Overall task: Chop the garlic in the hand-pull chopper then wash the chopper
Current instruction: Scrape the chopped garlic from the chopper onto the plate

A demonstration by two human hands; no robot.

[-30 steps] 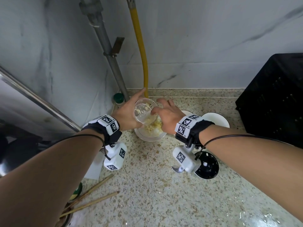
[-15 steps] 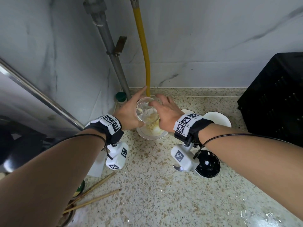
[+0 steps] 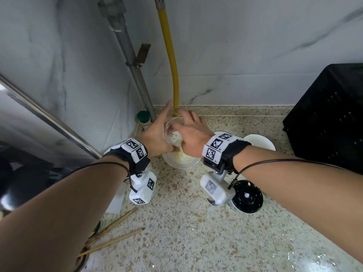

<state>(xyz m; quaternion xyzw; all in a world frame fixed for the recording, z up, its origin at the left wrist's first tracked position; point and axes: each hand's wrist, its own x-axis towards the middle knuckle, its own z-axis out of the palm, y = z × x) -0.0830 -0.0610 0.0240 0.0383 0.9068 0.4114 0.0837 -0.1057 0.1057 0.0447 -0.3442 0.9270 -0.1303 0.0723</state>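
Observation:
My left hand (image 3: 155, 132) grips the clear chopper cup (image 3: 173, 132) and holds it tilted over a white dish (image 3: 177, 162) on the counter. Pale chopped garlic (image 3: 181, 155) lies in the dish and clings inside the cup. My right hand (image 3: 193, 136) reaches into the cup's mouth from the right, with its fingertips hidden inside it. The black chopper lid (image 3: 247, 196) lies upside down on the counter below my right wrist.
A grey pipe (image 3: 135, 75) and a yellow hose (image 3: 172, 71) run down the marble wall behind the cup. A green-capped bottle (image 3: 143, 117) stands in the corner. A black rack (image 3: 326, 118) fills the right. Two white dishes (image 3: 259, 141) sit behind my right wrist. Chopsticks (image 3: 112, 238) lie at lower left.
Both hands have lifted a little toward the wall with the cup. More garlic lies in the dish, and my right hand sits deeper in the cup's mouth.

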